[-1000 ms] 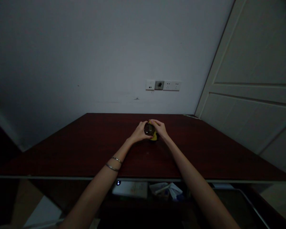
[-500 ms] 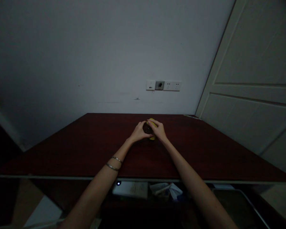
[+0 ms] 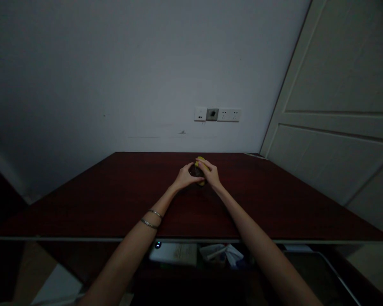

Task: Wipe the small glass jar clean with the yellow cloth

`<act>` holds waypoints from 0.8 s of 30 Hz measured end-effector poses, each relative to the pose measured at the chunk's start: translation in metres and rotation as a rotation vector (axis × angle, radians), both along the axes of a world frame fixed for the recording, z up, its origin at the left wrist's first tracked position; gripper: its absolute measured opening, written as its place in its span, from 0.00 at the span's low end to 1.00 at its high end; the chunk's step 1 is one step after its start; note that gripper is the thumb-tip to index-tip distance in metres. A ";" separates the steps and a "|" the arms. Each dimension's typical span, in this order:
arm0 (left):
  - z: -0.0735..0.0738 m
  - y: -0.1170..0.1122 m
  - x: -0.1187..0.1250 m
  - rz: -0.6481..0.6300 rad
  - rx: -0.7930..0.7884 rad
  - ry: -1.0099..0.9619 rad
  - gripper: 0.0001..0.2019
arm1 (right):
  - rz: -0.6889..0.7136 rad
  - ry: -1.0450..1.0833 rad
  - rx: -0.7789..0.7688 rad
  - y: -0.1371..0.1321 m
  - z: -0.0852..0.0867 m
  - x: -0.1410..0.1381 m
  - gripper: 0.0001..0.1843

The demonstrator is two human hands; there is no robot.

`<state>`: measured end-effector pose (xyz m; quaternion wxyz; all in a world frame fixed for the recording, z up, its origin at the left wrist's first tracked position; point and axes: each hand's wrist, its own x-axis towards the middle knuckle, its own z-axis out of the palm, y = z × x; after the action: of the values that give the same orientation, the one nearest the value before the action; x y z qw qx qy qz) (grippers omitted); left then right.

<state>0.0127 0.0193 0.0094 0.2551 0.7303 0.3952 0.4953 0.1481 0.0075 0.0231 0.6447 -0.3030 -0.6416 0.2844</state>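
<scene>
Both hands meet above the far middle of the dark red tabletop (image 3: 121, 195). My left hand (image 3: 182, 177) curves its thumb and fingers round the left side of a dark, round, shiny object (image 3: 195, 171); its kind is too dim to make out. My right hand (image 3: 212, 174) closes over a yellow piece (image 3: 200, 159) pressed against the right side of the dark object. Bits of yellow show above and below the right fingers, and the rest is hidden. Whether the two are joined I cannot tell.
Behind the table is a pale wall with sockets (image 3: 217, 114). A white panelled door (image 3: 341, 157) stands at the right. Under the front edge, an open compartment holds a white box (image 3: 174, 253) and crumpled plastic packaging (image 3: 225, 254). A dark tray-like thing (image 3: 319, 272) lies lower right.
The view has shifted very slightly. Both hands keep nearly the same hold on the dark object and the yellow piece.
</scene>
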 end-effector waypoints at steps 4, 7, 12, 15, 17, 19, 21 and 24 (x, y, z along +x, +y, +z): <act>-0.002 0.002 0.002 -0.047 -0.074 -0.091 0.41 | 0.072 0.201 -0.174 0.007 -0.002 0.000 0.21; 0.000 0.000 0.003 -0.103 -0.099 -0.135 0.40 | 0.111 0.303 -0.256 0.010 -0.004 0.000 0.24; 0.006 -0.006 0.003 -0.259 -0.125 -0.187 0.31 | 0.007 0.230 -0.192 0.009 -0.003 -0.001 0.24; 0.005 -0.006 0.003 -0.270 -0.188 -0.238 0.30 | -0.059 0.163 -0.129 0.005 0.001 -0.003 0.25; 0.002 -0.005 0.002 -0.273 -0.235 -0.267 0.29 | -0.089 0.122 -0.095 0.003 0.003 -0.003 0.24; -0.001 -0.003 0.001 -0.299 -0.266 -0.308 0.27 | -0.116 0.080 -0.064 0.002 0.003 -0.004 0.24; -0.004 -0.001 0.002 -0.330 -0.314 -0.365 0.26 | -0.140 0.032 -0.019 0.001 0.002 -0.005 0.22; -0.008 0.001 0.004 -0.344 -0.426 -0.463 0.27 | -0.185 -0.058 0.103 -0.004 0.001 -0.006 0.20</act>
<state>0.0164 0.0200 0.0016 0.5641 0.5849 0.2925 0.5041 0.1416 0.0040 0.0240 0.6640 -0.3357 -0.6430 0.1816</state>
